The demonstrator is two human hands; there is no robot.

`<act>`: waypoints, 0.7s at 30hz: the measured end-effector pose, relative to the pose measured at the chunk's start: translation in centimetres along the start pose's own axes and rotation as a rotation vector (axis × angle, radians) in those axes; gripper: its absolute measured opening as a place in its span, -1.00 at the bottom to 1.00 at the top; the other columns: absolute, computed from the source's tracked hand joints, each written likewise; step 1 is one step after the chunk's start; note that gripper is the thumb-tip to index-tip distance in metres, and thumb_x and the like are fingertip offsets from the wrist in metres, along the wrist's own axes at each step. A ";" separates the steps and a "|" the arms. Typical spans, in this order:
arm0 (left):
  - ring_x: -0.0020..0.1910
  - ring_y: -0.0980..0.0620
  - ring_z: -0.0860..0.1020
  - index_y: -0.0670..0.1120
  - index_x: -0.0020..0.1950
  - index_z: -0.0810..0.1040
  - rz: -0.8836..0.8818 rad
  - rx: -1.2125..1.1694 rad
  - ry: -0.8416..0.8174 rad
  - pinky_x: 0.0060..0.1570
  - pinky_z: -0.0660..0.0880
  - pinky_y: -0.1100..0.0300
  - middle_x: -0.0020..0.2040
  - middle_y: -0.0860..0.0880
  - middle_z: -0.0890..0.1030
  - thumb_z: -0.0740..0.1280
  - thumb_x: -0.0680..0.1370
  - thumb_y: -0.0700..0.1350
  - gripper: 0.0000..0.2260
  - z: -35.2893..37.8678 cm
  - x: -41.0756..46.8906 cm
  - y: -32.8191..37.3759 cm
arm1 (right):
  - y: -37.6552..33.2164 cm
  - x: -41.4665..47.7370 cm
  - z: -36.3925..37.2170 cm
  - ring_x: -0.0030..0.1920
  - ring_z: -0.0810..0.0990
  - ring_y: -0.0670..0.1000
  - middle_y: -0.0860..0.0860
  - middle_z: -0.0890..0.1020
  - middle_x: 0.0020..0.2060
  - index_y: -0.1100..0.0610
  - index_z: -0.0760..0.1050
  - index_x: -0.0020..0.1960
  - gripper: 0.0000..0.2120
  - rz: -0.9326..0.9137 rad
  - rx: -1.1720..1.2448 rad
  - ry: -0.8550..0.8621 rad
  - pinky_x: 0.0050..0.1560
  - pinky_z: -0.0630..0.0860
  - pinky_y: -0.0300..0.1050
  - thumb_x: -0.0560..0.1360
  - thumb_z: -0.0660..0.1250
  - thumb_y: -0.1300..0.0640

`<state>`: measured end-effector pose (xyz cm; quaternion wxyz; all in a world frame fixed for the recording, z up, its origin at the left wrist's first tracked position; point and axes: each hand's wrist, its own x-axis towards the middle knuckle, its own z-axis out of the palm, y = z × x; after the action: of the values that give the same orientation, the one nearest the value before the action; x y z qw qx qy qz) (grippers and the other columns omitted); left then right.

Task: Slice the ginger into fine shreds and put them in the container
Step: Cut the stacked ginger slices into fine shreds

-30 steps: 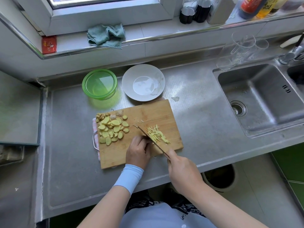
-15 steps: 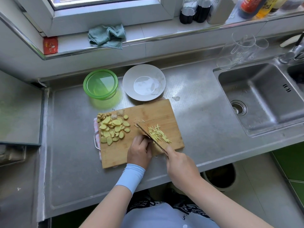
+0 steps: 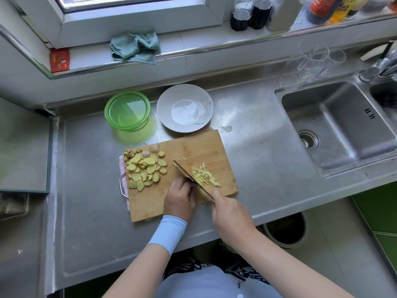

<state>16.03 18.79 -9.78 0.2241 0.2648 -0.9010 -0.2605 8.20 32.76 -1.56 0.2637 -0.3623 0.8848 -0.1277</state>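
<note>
1. Home kitchen: steel counter [image 3: 90, 211] with a sink [image 3: 343, 125] and tap [image 3: 380, 67] at its right end.
2. Sauce bottles [image 3: 320, 7] line the windowsill [image 3: 193, 41].
3. Ginger slices [image 3: 146, 168] lie on a cutting board [image 3: 193, 147].

- A white plate [image 3: 185, 108] sits at the back of the counter [image 3: 86, 211], near the middle.
- A blue-green cloth [image 3: 135, 47] lies crumpled at the front edge of the window ledge [image 3: 193, 43].
- A small red packet [image 3: 59, 60] stands at the ledge's left end.
- Two dark jars [image 3: 250, 17] stand at the back of the ledge, and bottles [image 3: 326, 7] at its right end.
- Clear glass cups [image 3: 311, 61] stand by the back left corner of the sink [image 3: 343, 125].
- The sink has a round drain [image 3: 308, 139].
- A round bin [image 3: 283, 230] stands on the floor below the counter's front edge.
</note>
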 end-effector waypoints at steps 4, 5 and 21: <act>-0.10 -0.12 0.56 -0.17 -0.10 0.64 -0.003 -0.023 -0.025 -0.22 0.54 0.06 -0.07 -0.10 0.61 0.30 0.51 -0.20 -0.88 0.2 -0.1 -0.5 | 0.9 -1.8 0.0 -0.28 0.44 0.10 0.00 0.54 -0.25 0.03 0.22 0.37 -0.73 -0.002 -0.022 -0.004 -0.30 0.31 -0.04 0.68 0.07 0.11; -0.09 -0.12 0.56 -0.17 -0.10 0.64 -0.001 -0.025 -0.027 -0.21 0.54 0.05 -0.07 -0.10 0.61 0.31 0.50 -0.21 -0.89 0.2 -0.1 -0.5 | 1.0 -1.9 0.1 -0.29 0.42 0.10 -0.01 0.51 -0.27 0.03 0.23 0.38 -0.72 0.002 -0.019 -0.006 -0.30 0.30 -0.04 0.68 0.07 0.10; -0.10 -0.11 0.55 -0.17 -0.10 0.64 -0.001 -0.012 -0.021 -0.25 0.54 0.06 -0.08 -0.10 0.61 0.32 0.47 -0.22 -0.89 0.2 0.0 -0.7 | 0.8 -1.8 -0.1 -0.29 0.50 0.14 0.04 0.57 -0.28 -0.06 0.14 0.35 -0.69 -0.008 0.004 -0.011 -0.30 0.39 0.00 0.66 0.09 0.16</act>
<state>16.17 18.34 -10.33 0.2163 0.2610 -0.9016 -0.2687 8.74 34.67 -1.11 0.2688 -0.3662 0.8816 -0.1284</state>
